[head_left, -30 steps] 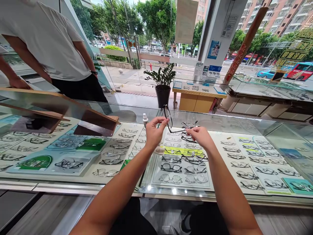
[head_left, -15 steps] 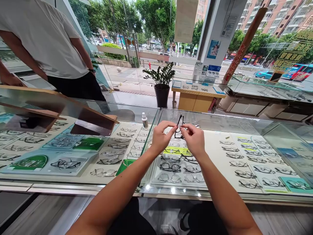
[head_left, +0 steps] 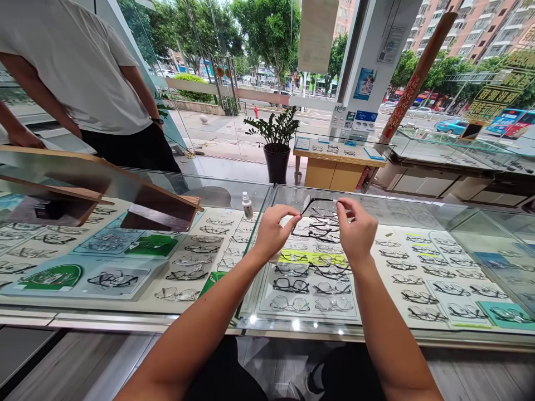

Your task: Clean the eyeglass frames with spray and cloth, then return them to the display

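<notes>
A pair of black-framed eyeglasses [head_left: 306, 204] is held up above the glass display case. My left hand [head_left: 272, 227] pinches the frame at its near side between thumb and fingertips. One dark temple arm stretches out to the right, and its end lies in the pinch of my right hand [head_left: 358, 225]. The lenses are seen nearly edge-on. Right under my hands, several rows of eyeglasses [head_left: 291, 285] lie inside the case beneath the glass. A small white spray bottle [head_left: 247, 206] stands on the glass to the left of my left hand.
A slanted wooden stand [head_left: 161, 206] sits on the counter at left. Beyond it stands a person in a white T-shirt [head_left: 79, 67]. A potted plant [head_left: 276, 159] and a wooden cabinet [head_left: 334, 174] are past the counter, before the window. The counter's front edge [head_left: 301, 331] runs near me.
My right hand has moved right, away from my left hand, and a temple arm now stretches open between them. My left hand has barely shifted. The person's hand at far left has moved slightly.
</notes>
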Motion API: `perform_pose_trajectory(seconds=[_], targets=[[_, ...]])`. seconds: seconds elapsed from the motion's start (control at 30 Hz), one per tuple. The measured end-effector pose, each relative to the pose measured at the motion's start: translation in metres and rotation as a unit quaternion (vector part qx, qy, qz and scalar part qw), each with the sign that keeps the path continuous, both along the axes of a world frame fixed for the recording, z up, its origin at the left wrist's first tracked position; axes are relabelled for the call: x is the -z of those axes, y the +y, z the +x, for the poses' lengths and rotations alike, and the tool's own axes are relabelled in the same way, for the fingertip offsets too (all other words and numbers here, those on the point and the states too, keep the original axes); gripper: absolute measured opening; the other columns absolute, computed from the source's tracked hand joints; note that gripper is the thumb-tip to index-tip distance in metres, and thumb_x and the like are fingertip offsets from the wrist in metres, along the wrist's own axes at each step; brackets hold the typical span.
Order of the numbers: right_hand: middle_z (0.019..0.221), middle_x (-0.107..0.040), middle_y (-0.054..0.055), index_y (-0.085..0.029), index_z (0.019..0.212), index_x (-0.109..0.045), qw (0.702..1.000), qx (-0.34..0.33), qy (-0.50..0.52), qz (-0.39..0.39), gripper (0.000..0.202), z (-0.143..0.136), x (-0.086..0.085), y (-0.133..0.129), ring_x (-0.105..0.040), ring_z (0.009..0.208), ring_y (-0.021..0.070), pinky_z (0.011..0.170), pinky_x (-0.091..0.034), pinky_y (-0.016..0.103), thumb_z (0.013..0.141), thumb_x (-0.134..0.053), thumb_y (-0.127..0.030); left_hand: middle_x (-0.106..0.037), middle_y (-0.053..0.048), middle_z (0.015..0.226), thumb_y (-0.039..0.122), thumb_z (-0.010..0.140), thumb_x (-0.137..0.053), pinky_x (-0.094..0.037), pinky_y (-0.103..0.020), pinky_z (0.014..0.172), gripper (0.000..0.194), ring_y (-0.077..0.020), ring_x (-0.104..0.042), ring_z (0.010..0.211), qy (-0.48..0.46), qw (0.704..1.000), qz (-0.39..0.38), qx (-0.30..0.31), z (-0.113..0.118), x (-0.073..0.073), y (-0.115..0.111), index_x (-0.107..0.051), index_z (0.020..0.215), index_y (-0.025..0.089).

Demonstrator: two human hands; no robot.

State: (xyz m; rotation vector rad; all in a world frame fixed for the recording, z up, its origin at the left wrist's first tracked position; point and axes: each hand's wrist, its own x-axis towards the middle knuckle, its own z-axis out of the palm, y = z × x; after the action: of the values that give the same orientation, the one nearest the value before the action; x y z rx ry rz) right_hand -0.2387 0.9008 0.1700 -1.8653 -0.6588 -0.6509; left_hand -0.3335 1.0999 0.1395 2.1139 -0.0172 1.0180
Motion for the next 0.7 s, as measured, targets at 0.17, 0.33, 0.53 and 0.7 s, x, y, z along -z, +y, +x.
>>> perform_pose_trajectory(seconds=[0.17, 0.33, 0.53, 0.7], targets=[[0.106, -0.080, 0.009, -0.022, 0.122, -0.069, 0.999, -0.003, 0.014, 0.033, 0.032, -0.013, 0.002, 0.009, -0.067, 0.072, 0.0200, 0.072, -0.051, 0.035, 0.103, -0.058, -0.045, -0.080, -0.006, 0.096, 0.040, 0.097, -0.070, -0.050, -0.038, 0.089, 0.018, -0.0246, -0.071, 0.095, -0.018, 0.999, -0.052, 0.001, 0.000, 0.003, -0.001, -0.077, 0.091, 0.025], [0.116, -0.080, 0.009, -0.024, 0.118, -0.074, 0.986, -0.148, 0.060, -0.054, 0.029, -0.023, 0.015, 0.026, -0.071, 0.089, 0.0233, 0.084, -0.055, 0.038, 0.098, -0.066, -0.043, -0.079, -0.005, 0.095, 0.043, 0.096, -0.072, -0.050, -0.037, 0.088, 0.019, -0.0229, -0.070, 0.094, -0.014, 0.994, -0.104, 0.009, 0.000, 0.002, -0.003, -0.078, 0.091, 0.025], [0.126, -0.078, 0.011, -0.024, 0.117, -0.079, 0.966, -0.233, 0.099, -0.055, 0.030, -0.017, 0.032, 0.038, -0.068, 0.122, 0.0293, 0.098, -0.055, 0.042, 0.095, -0.071, -0.042, -0.076, -0.005, 0.096, 0.044, 0.090, -0.078, -0.047, -0.035, 0.083, 0.019, -0.0226, -0.067, 0.096, 0.007, 0.986, -0.158, 0.058, 0.003, 0.003, -0.002, -0.081, 0.088, 0.026], [0.121, -0.080, 0.011, -0.023, 0.110, -0.081, 0.958, -0.258, 0.128, -0.011, 0.025, -0.014, 0.035, 0.039, -0.069, 0.118, 0.0275, 0.097, -0.056, 0.041, 0.092, -0.073, -0.039, -0.070, -0.004, 0.084, 0.051, 0.079, -0.086, -0.046, -0.033, 0.072, 0.027, -0.0193, -0.062, 0.080, 0.059, 0.960, -0.246, 0.117, 0.006, 0.003, 0.006, -0.083, 0.080, 0.024]])
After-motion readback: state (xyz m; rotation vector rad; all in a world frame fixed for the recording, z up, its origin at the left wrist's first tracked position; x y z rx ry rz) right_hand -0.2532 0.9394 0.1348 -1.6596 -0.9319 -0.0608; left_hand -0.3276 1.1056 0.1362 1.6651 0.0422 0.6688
